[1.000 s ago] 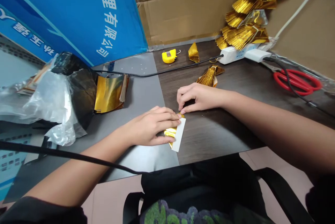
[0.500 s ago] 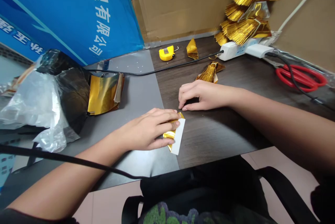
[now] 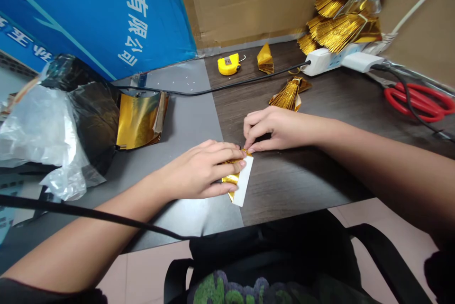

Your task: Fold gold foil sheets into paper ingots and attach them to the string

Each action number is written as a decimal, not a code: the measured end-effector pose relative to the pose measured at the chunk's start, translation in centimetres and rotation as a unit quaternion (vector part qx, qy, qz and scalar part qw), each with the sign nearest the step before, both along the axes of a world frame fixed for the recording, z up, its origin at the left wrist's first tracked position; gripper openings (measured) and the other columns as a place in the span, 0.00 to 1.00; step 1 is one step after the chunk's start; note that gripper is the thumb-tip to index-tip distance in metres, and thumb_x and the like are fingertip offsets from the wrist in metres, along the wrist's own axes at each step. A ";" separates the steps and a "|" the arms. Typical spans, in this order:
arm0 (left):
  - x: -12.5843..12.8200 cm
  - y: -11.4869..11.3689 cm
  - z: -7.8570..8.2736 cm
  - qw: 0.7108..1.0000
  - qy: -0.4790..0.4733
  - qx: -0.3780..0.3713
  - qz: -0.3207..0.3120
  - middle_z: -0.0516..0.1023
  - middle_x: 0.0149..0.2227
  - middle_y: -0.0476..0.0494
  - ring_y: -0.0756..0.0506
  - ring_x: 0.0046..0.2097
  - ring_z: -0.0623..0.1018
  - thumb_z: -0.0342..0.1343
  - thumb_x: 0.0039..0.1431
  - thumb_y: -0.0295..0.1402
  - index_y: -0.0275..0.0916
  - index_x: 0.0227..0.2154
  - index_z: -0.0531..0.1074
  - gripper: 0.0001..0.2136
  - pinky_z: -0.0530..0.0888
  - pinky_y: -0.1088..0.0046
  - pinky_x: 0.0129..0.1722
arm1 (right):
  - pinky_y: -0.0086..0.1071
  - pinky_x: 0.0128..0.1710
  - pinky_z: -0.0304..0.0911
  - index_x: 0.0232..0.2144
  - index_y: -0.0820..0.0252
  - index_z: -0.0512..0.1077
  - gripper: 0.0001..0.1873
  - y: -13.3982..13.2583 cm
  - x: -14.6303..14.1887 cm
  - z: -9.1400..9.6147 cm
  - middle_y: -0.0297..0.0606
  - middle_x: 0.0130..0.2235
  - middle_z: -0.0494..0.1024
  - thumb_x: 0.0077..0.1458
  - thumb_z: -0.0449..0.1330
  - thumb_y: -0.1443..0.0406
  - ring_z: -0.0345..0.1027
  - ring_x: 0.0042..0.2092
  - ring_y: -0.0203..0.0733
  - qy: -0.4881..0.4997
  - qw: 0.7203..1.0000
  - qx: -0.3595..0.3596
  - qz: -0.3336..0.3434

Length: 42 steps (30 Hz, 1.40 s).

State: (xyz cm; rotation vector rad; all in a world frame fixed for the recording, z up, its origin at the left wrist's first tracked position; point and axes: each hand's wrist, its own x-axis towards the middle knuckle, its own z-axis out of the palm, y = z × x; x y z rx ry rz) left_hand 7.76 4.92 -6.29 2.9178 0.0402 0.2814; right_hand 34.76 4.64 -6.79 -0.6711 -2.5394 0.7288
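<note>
A small folded piece of gold foil paper (image 3: 231, 179) with a white strip (image 3: 243, 181) along its right side lies on the table. My left hand (image 3: 206, 171) rests flat on top of it, fingers spread and pressing it down, hiding much of the gold. At its upper corner, the thumb and fingertips of my right hand (image 3: 263, 128) are pinched together on the foil edge. Just beyond the right hand sits a pleated gold paper fan bundle (image 3: 286, 95), tied at its narrow end. A stack of gold foil sheets (image 3: 138, 121) stands left of my left hand.
A yellow tape measure (image 3: 229, 64) and a small gold folded piece (image 3: 265, 59) lie at the back. Gold fans (image 3: 337, 29) pile by a white power strip (image 3: 320, 59). Red-handled scissors (image 3: 417, 102) lie right; a plastic bag (image 3: 46, 128) left. A black cable (image 3: 199, 93) crosses behind.
My right hand has moved slightly down and closed its fingertips on the foil's upper corner. My left hand stays pressed on the paper. The view has shifted a little.
</note>
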 end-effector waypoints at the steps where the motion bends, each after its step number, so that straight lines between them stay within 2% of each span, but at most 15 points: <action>1: 0.0 0.0 0.0 1.000 0.002 -0.002 0.000 0.76 0.57 0.35 0.39 0.62 0.73 0.51 0.69 0.44 0.37 0.54 0.72 0.19 0.73 0.64 0.54 | 0.31 0.39 0.65 0.37 0.59 0.83 0.11 0.0 -0.1 -0.1 0.37 0.34 0.77 0.65 0.61 0.60 0.72 0.36 0.37 0.000 1.000 0.000 -0.005; 8: 0.2 0.0 -0.1 1.000 -0.001 -0.005 -0.008 0.76 0.57 0.34 0.40 0.62 0.73 0.50 0.70 0.44 0.35 0.52 0.72 0.19 0.71 0.64 0.55 | 0.31 0.38 0.65 0.36 0.60 0.81 0.11 -0.2 -0.4 -0.2 0.36 0.33 0.77 0.64 0.62 0.60 0.72 0.36 0.37 -0.005 1.000 0.012 -0.020; 14: 0.2 -0.1 0.0 1.000 0.020 0.007 0.003 0.73 0.61 0.37 0.41 0.63 0.71 0.48 0.71 0.44 0.39 0.52 0.73 0.18 0.69 0.66 0.54 | 0.30 0.37 0.64 0.36 0.59 0.80 0.11 -0.4 -0.2 0.3 0.35 0.33 0.77 0.65 0.60 0.59 0.71 0.35 0.36 0.000 0.998 0.036 -0.042; 19: 0.1 0.1 -0.1 0.999 0.018 0.034 0.016 0.79 0.53 0.40 0.42 0.59 0.74 0.49 0.69 0.46 0.40 0.46 0.74 0.16 0.68 0.66 0.50 | 0.32 0.43 0.66 0.39 0.55 0.79 0.09 -2.5 -1.3 1.5 0.36 0.38 0.78 0.67 0.59 0.60 0.71 0.42 0.38 0.010 0.999 0.022 0.037; 22: -0.2 0.5 -0.1 0.999 0.009 0.042 0.029 0.78 0.53 0.42 0.41 0.60 0.73 0.49 0.68 0.45 0.41 0.42 0.74 0.15 0.68 0.65 0.49 | 0.36 0.50 0.65 0.44 0.56 0.78 0.10 -4.0 -2.4 1.6 0.40 0.44 0.78 0.67 0.59 0.59 0.69 0.48 0.43 -0.016 0.995 0.014 0.100; 24: -0.4 0.7 0.0 0.999 0.004 0.037 0.033 0.78 0.54 0.42 0.41 0.60 0.73 0.49 0.68 0.45 0.41 0.42 0.73 0.14 0.68 0.64 0.50 | 0.37 0.52 0.64 0.48 0.58 0.77 0.14 -4.8 -3.1 1.4 0.43 0.47 0.77 0.67 0.59 0.58 0.68 0.51 0.45 -0.039 0.993 0.019 0.113; 27: -0.5 0.8 0.1 0.999 0.021 0.009 0.022 0.78 0.53 0.42 0.40 0.59 0.74 0.50 0.66 0.46 0.42 0.40 0.74 0.14 0.68 0.62 0.51 | 0.40 0.52 0.64 0.50 0.57 0.75 0.17 -5.8 -3.8 1.1 0.44 0.47 0.76 0.66 0.59 0.54 0.67 0.50 0.48 -0.066 0.991 0.027 0.115; 31: -0.3 0.3 0.3 0.997 0.057 -0.045 -0.026 0.79 0.51 0.43 0.40 0.58 0.74 0.51 0.65 0.48 0.44 0.40 0.74 0.15 0.69 0.61 0.52 | 0.42 0.48 0.65 0.45 0.55 0.77 0.16 -7.8 -4.8 1.0 0.42 0.42 0.78 0.69 0.54 0.53 0.69 0.45 0.48 -0.085 0.984 0.090 0.131; 34: -0.2 -0.1 0.2 0.996 0.061 -0.060 -0.025 0.79 0.49 0.43 0.39 0.58 0.74 0.52 0.63 0.49 0.45 0.39 0.75 0.15 0.69 0.61 0.51 | 0.41 0.42 0.64 0.39 0.57 0.78 0.14 -9.2 -5.5 0.8 0.41 0.38 0.79 0.69 0.53 0.60 0.69 0.42 0.47 -0.085 0.979 0.163 0.090; 42: 0.0 -0.5 -0.2 0.999 0.009 0.005 -0.036 0.80 0.46 0.42 0.40 0.53 0.76 0.50 0.65 0.51 0.43 0.39 0.74 0.17 0.68 0.64 0.45 | 0.37 0.37 0.60 0.26 0.57 0.73 0.15 -10.3 -6.2 0.5 0.34 0.30 0.77 0.67 0.57 0.65 0.64 0.36 0.41 -0.057 0.973 0.222 0.026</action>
